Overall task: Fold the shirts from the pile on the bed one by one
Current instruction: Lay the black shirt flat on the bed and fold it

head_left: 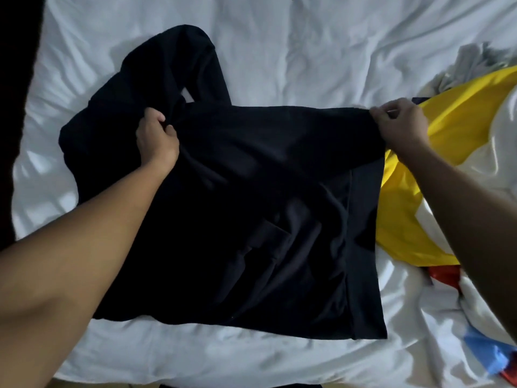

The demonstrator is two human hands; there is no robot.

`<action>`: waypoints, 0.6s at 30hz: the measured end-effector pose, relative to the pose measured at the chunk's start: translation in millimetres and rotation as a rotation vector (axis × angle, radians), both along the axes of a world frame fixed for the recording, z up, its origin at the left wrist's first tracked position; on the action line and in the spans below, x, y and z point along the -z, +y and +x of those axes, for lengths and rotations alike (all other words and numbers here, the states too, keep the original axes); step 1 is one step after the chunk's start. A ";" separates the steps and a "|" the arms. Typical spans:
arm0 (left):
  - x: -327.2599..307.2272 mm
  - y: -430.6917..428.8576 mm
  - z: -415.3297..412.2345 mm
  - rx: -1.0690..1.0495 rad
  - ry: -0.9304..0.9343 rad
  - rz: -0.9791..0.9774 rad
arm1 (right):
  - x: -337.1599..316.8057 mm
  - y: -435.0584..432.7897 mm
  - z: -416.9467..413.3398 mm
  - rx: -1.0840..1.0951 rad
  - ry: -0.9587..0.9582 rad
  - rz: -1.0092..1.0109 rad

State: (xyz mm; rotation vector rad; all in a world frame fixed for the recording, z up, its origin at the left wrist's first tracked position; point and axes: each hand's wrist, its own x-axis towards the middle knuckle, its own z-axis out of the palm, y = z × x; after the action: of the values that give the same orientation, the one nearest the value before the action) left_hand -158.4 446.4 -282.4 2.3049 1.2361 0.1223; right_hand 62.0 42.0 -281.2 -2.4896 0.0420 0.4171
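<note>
A black shirt (pixel 251 205) lies spread across the white bed (pixel 293 51), its hem towards the right and its sleeves bunched at the upper left. My left hand (pixel 156 138) grips a fold of the cloth near the collar end. My right hand (pixel 400 124) pinches the far hem corner at the right. The pile of other shirts (pixel 447 152) lies at the right edge, with a yellow garment on top, partly under the black shirt's hem.
Grey cloth (pixel 472 63) lies behind the yellow garment. White, red and blue fabric (pixel 481 348) trails down the right side of the bed. A dark strip (pixel 16 79) runs along the bed's left edge.
</note>
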 end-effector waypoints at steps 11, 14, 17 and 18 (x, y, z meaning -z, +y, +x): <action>34.8 -92.2 -34.5 0.652 0.186 0.105 | 1.7 -10.5 6.6 0.245 0.120 0.159; 29.8 -94.7 -37.6 0.635 0.185 0.086 | -1.8 -1.1 -25.9 0.252 -0.055 0.068; 9.4 -103.7 -58.1 0.584 0.102 0.033 | -12.5 13.1 -84.0 0.073 -0.234 0.031; 1.0 -106.0 -71.2 0.562 0.073 0.025 | -16.7 18.3 -107.0 -0.009 -0.253 0.041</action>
State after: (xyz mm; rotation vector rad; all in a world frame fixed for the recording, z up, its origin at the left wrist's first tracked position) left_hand -229.7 340.4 -283.4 2.6019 0.5788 -0.1464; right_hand -45.0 60.3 -264.5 -2.4829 -0.0794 0.1032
